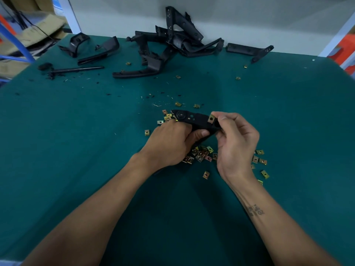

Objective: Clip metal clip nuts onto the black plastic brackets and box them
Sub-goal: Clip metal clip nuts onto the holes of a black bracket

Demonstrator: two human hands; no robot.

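A green mat (76,150) is bounded by a pale wall (249,20); its near half lies bare. A black bracket (194,120) is gripped by the left hand (169,143) above loose clip nuts (201,153), and a clip nut (211,119) is pinched onto its end by the right hand (236,141).

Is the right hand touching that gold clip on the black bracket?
Touching. The head view shows the right hand pinching the gold clip nut at the end of the black bracket.

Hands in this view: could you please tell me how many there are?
2. The left hand grips the black bracket at its near side; the right hand pinches a clip nut at the bracket's right end. No others show.
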